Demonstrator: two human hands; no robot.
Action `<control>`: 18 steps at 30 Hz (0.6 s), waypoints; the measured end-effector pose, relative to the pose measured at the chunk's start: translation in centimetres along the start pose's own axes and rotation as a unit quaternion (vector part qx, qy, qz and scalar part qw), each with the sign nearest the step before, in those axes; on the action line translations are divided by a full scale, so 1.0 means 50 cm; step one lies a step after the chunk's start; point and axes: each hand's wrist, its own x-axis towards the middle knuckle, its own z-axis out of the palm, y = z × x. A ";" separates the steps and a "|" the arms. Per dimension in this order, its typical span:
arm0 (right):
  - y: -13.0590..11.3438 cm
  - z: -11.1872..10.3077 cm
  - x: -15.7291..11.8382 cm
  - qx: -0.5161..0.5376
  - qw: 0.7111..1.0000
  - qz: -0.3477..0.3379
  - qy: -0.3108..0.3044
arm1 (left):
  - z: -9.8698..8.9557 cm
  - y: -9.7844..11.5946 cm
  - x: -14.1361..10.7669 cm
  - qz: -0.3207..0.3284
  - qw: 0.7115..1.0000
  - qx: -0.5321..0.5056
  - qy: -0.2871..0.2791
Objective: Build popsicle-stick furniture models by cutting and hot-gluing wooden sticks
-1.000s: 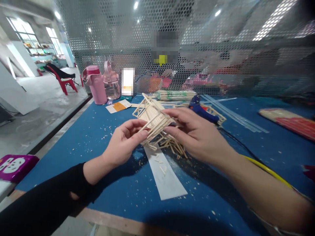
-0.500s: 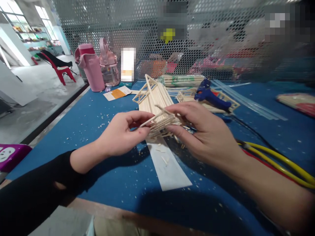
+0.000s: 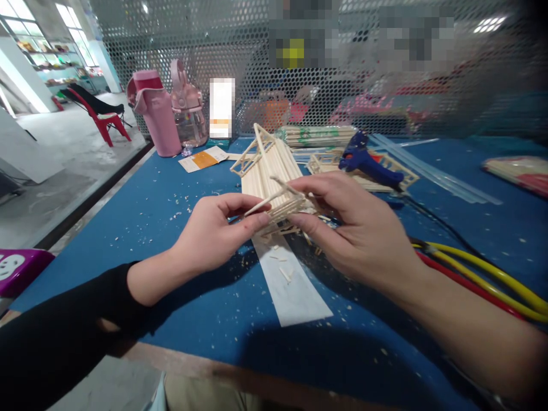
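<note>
Holds pale slatted wooden-stick model (image 3: 274,165) at far end of flat white paper strip (image 3: 295,299); pinches its near end with left hand (image 3: 216,231) and right hand (image 3: 362,225), seemingly for steadiness.

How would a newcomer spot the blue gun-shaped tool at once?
On the blue tabletop, look just beyond the right hand. There, lying across a frame of pale sticks, is the tool. Its solid dark-blue body and black cord set it apart from the pale sticks and clear strips nearby.
</note>
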 end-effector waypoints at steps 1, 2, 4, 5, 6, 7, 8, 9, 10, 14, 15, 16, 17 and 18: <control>-0.001 0.001 0.000 0.001 1.000 0.000 0.001 | 0.002 0.001 -0.001 -0.007 1.000 -0.007 0.006; -0.002 0.002 0.000 0.003 1.000 0.001 0.003 | 0.004 0.003 -0.002 -0.016 1.000 -0.017 0.012; -0.004 0.006 0.001 0.009 1.000 0.002 0.009 | 0.007 0.008 -0.002 -0.030 0.998 -0.038 0.027; -0.005 0.008 0.000 0.012 1.000 0.003 0.012 | 0.009 0.009 -0.002 -0.030 0.998 -0.043 0.036; -0.005 0.010 0.000 0.016 1.000 0.003 0.017 | 0.009 0.011 -0.001 -0.025 0.998 -0.043 0.046; -0.006 0.011 -0.001 0.019 1.000 0.002 0.021 | 0.010 0.011 0.000 -0.018 0.998 -0.041 0.053; -0.006 0.013 -0.002 0.021 0.999 0.002 0.024 | 0.009 0.011 0.001 -0.013 0.997 -0.042 0.056; -0.006 0.014 -0.003 0.021 0.999 0.002 0.028 | 0.009 0.011 0.001 -0.015 0.997 -0.049 0.053; -0.007 0.014 -0.005 0.021 0.999 0.004 0.032 | 0.008 0.009 0.002 -0.021 0.997 -0.059 0.047; -0.008 0.014 -0.008 0.020 0.999 0.027 0.040 | 0.006 0.003 0.002 -0.044 0.994 -0.095 0.021; -0.008 0.013 -0.008 0.022 0.998 0.033 0.041 | 0.006 0.002 0.002 -0.041 0.994 -0.098 0.017; -0.008 0.013 -0.008 0.024 0.998 0.036 0.042 | 0.006 0.001 0.002 -0.038 0.994 -0.102 0.013; -0.008 0.013 -0.008 0.026 0.998 0.036 0.043 | 0.007 0.000 0.002 -0.035 0.994 -0.107 0.010; -0.007 0.013 -0.008 0.027 0.998 0.034 0.045 | 0.007 -0.001 0.002 -0.032 0.993 -0.111 0.010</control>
